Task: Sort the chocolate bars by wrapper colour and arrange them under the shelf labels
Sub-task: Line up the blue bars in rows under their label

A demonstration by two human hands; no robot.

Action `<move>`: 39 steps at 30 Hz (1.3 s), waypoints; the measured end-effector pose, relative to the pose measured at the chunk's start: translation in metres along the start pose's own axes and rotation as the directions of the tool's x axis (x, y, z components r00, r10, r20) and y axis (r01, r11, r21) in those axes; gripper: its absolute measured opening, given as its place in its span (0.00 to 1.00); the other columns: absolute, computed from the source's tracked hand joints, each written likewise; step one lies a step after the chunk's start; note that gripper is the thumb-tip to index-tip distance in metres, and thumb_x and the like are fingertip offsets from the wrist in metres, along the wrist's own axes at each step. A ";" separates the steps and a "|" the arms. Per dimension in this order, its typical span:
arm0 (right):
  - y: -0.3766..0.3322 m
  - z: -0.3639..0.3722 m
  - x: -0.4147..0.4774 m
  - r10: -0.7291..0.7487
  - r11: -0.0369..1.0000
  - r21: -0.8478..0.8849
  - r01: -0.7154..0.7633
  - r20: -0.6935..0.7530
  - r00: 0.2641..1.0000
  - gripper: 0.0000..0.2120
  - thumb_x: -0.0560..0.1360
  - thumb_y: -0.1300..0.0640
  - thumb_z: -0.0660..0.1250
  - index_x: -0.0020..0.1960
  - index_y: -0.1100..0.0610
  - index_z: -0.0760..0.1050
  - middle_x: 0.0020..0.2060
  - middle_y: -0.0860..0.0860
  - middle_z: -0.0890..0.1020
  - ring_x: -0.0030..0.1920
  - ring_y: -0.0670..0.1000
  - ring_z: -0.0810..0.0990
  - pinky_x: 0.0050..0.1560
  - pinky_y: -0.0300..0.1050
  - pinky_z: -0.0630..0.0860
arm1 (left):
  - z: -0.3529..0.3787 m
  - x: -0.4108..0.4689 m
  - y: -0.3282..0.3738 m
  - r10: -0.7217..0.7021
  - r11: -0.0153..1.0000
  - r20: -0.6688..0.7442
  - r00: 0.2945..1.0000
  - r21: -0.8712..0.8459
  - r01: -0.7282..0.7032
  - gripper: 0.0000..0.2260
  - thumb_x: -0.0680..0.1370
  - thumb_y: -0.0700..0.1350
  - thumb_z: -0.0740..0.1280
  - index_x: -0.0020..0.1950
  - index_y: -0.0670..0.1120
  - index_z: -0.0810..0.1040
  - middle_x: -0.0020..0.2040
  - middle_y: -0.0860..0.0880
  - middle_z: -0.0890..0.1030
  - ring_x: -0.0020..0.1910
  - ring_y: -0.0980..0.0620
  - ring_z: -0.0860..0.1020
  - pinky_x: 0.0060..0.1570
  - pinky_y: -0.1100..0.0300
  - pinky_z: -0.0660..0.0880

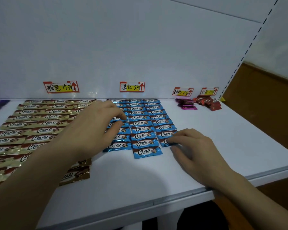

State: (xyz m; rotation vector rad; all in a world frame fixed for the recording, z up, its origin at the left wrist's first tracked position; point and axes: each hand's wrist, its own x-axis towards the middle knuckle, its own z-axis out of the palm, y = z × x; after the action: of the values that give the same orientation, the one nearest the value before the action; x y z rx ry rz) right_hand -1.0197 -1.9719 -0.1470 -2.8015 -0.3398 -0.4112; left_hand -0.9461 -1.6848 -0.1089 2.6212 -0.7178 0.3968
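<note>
The blue bars [140, 128] are lying flat on the white shelf [223, 138] in three columns running back to the blue label [132, 86] on the rear wall. The gold bars [40, 123] are filling the space to their left, in rows under the gold label [61, 87].

The left hand [96, 123] is reaching over the gold bars to the left blue column. Its fingers [121, 116] are curling down with forefinger and thumb narrow on a bar there; whether they are pinching it cannot be told.

The right hand [194, 146] is resting palm-down on the shelf, its fingers [170, 140] loosely spread and touching the nearest bar [165, 142] of the right column.

Far right, pink bars [186, 104] and red bars [209, 102] are sitting in small heaps under their own labels [182, 92].
</note>
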 end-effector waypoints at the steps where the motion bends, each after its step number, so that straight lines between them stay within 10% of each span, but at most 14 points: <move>1: -0.001 0.000 0.000 0.004 1.000 0.005 -0.004 0.007 1.000 0.13 0.79 0.50 0.68 0.63 0.47 0.80 0.58 0.41 0.80 0.59 0.41 0.74 0.49 0.24 0.66 | 0.000 0.000 0.000 0.000 1.000 -0.003 1.000 -0.001 0.000 0.11 0.82 0.53 0.62 0.64 0.58 0.77 0.65 0.57 0.76 0.58 0.62 0.64 0.54 0.61 0.66; 24: 0.026 -0.014 0.006 0.116 0.988 0.120 -0.100 -0.130 0.985 0.15 0.81 0.46 0.60 0.63 0.47 0.78 0.58 0.40 0.80 0.55 0.32 0.72 0.48 0.23 0.68 | -0.010 0.002 0.027 -0.003 0.986 0.199 0.980 0.162 -0.030 0.23 0.82 0.59 0.56 0.78 0.58 0.62 0.77 0.58 0.65 0.73 0.58 0.64 0.69 0.59 0.66; 29: 0.092 -0.036 0.030 0.200 0.974 0.125 -0.188 -0.091 0.976 0.15 0.81 0.51 0.64 0.67 0.46 0.76 0.64 0.41 0.78 0.60 0.40 0.72 0.66 0.46 0.74 | -0.007 0.046 0.054 0.040 0.969 0.321 0.946 0.219 -0.115 0.23 0.82 0.61 0.56 0.76 0.59 0.62 0.75 0.59 0.67 0.70 0.59 0.67 0.68 0.59 0.67; 39: 0.198 -0.048 0.116 0.109 0.994 -0.008 -0.111 -0.143 0.984 0.11 0.76 0.57 0.66 0.56 0.50 0.82 0.51 0.47 0.84 0.47 0.47 0.77 0.48 0.43 0.73 | 0.119 0.205 0.146 0.158 0.966 0.302 0.940 0.148 -0.210 0.21 0.81 0.58 0.61 0.68 0.47 0.70 0.62 0.47 0.74 0.60 0.45 0.73 0.60 0.46 0.74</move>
State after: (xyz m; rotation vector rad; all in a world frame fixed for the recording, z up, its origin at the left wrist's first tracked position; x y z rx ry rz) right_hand -0.8696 -2.1492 -0.1154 -2.7700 -0.1507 -0.5861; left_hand -0.8347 -1.9404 -0.0961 2.8240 -1.0765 0.1336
